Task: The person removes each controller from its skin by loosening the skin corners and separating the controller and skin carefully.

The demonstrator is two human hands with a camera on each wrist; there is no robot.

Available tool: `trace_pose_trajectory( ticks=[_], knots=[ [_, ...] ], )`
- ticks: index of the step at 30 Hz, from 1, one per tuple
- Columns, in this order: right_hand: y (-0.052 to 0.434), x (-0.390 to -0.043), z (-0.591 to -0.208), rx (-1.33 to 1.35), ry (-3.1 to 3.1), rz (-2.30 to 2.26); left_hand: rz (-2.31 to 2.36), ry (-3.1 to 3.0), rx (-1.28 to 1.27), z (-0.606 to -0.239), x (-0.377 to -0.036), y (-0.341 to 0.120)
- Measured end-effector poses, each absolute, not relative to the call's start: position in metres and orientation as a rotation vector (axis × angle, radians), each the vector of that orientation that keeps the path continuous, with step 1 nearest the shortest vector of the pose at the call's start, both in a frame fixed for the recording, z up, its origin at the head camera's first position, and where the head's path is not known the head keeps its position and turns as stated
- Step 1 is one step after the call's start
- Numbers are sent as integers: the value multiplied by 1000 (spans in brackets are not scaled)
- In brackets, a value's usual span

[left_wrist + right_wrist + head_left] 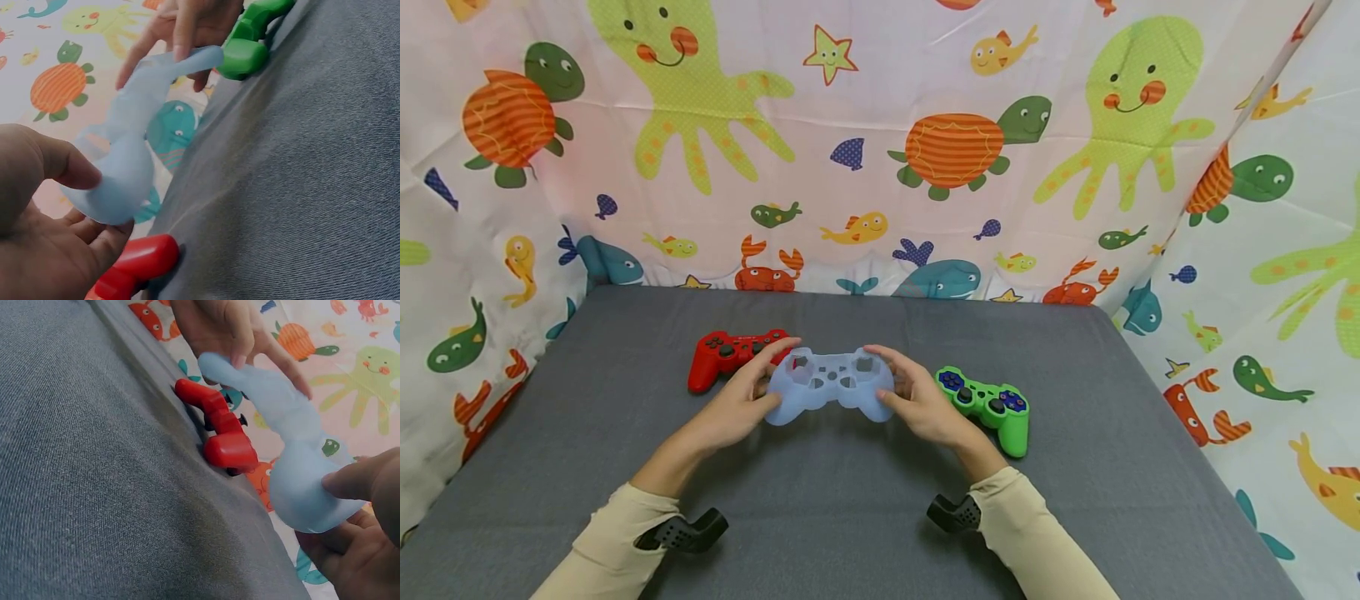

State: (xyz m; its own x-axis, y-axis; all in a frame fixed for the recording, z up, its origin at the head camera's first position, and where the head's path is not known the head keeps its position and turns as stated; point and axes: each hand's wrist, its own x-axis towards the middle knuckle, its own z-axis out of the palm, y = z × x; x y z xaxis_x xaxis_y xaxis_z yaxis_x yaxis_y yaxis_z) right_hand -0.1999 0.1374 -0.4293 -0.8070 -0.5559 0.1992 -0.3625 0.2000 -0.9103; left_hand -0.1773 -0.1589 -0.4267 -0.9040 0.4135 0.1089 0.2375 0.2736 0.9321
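A translucent pale-blue silicone game controller cover (786, 398), with open holes where buttons and sticks would be, is held up above the grey table. My left hand (736, 410) pinches its left end, thumb on the near side and fingers behind. The right hand (929, 405) pinches the opposite end in the same way. In the left wrist view the cover (122, 184) hangs apart from the cloth. A red game controller (703, 371) lies behind and left of the left hand, partly hidden by it. Just right of the right hand lies a green game controller (1013, 432) with blue buttons.
Grey cloth covers the table (835, 517). A white curtain (850, 108) printed with sea animals hangs behind the table and along both sides. Each wrist carries a black camera mount (688, 532) over a beige sleeve (613, 542).
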Motion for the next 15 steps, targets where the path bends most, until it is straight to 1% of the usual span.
trace_pose_trajectory(
  ticks=[6,15],
  knots=[
    [138,-201,-432,-897,2227,-1638,1631,2366,710,-426,-177,-161],
    [140,-203,-434,-860,2241,-1653,1510,2453,708,-424,-173,-162]
  ],
)
